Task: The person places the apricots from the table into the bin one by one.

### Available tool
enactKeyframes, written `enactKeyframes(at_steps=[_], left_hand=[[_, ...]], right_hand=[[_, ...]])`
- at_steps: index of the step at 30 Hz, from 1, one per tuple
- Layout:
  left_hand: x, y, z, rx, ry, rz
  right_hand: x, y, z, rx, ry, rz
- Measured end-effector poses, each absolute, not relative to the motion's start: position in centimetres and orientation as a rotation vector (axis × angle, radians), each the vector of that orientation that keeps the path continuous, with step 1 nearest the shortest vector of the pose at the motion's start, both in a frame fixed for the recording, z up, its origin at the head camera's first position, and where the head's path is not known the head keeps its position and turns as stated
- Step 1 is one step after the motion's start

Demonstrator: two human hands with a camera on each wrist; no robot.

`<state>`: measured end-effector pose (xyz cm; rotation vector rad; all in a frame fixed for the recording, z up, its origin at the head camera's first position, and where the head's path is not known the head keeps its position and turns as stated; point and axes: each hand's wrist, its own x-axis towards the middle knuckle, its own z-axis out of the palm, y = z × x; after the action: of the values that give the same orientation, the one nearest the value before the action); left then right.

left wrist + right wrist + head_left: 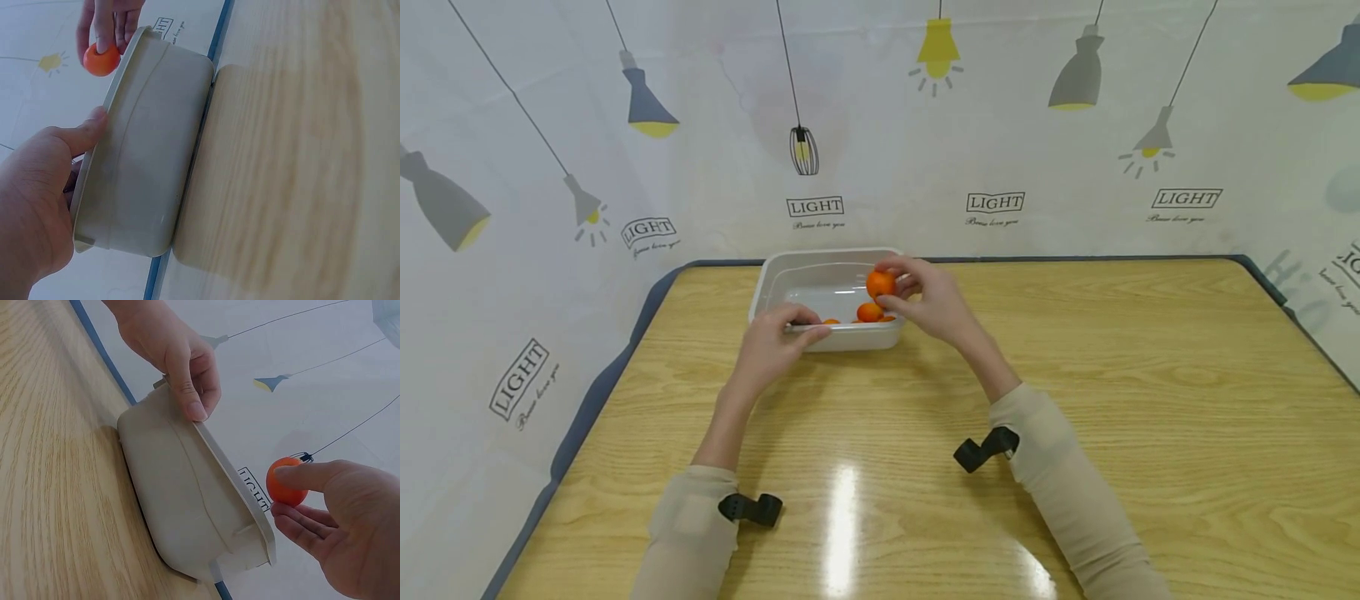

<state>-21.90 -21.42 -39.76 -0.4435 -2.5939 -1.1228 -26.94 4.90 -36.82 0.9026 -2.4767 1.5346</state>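
Observation:
Near the far edge of the table stands a white plastic box, open at the top. My left hand pinches its near rim at the left, thumb outside and fingers over the inner side. A small round orange fruit is held between the thumb and fingers of my right hand, over the right part of the box. In the right wrist view that fruit looks smooth, above the rim. Several more orange fruits lie inside at the near right, partly hidden by the front wall.
The wood-grain table extends toward me and to both sides. Right behind the box rises a white backdrop cloth with printed lamps. A black wrist camera is strapped to the left sleeve, another camera to the right.

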Motion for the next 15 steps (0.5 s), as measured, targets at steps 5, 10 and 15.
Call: enactKeyframes(at_steps=[5,10,15], left_hand=[[-22.01,-21.44,-39.82,-0.442,-2.591,-1.12],[-21.96,-21.45,-39.86,-0.44,-2.596,-1.129],[-21.96,-21.45,-39.89,-0.436,-2.598,-1.135]], right_hand=[[-26.96,4.97,-36.87,0.958,-2.47,1.501],[-26.91,5.09,-36.91,0.974,-2.461,1.503],[-26.7,5.24,-36.79,0.965,-2.463,1.505]])
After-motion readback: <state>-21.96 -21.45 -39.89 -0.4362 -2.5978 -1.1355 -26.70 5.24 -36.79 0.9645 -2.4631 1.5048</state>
